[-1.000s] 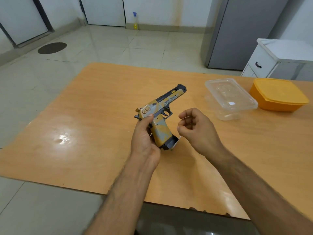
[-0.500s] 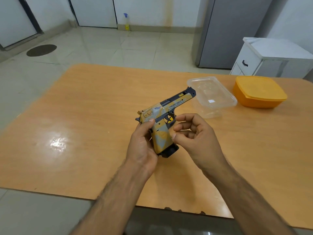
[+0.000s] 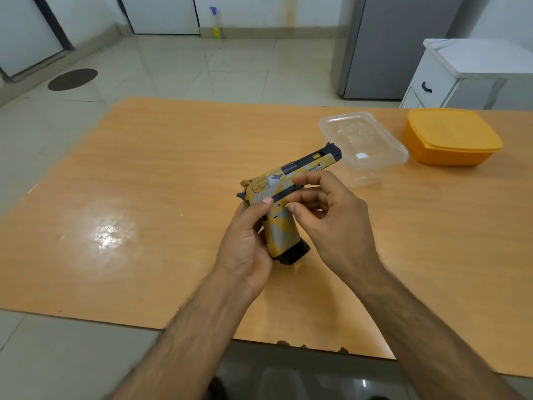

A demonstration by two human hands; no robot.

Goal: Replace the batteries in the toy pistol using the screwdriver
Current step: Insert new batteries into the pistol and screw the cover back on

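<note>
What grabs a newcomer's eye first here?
The yellow-and-grey toy pistol at mid-table, its grip held by the left hand while the right hand reaches its fingers to the frame. Next, the orange lidded box and clear container at the far right of the table.

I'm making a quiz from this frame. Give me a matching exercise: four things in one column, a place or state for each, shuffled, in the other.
1. toy pistol
2. clear container
3. orange box
4. spray bottle

A. lid on, at the table's far right
B. on the floor by the far wall
C. gripped at the grip by the left hand
D. on the table, just beyond the muzzle

Pairs: 1-C, 2-D, 3-A, 4-B
</note>
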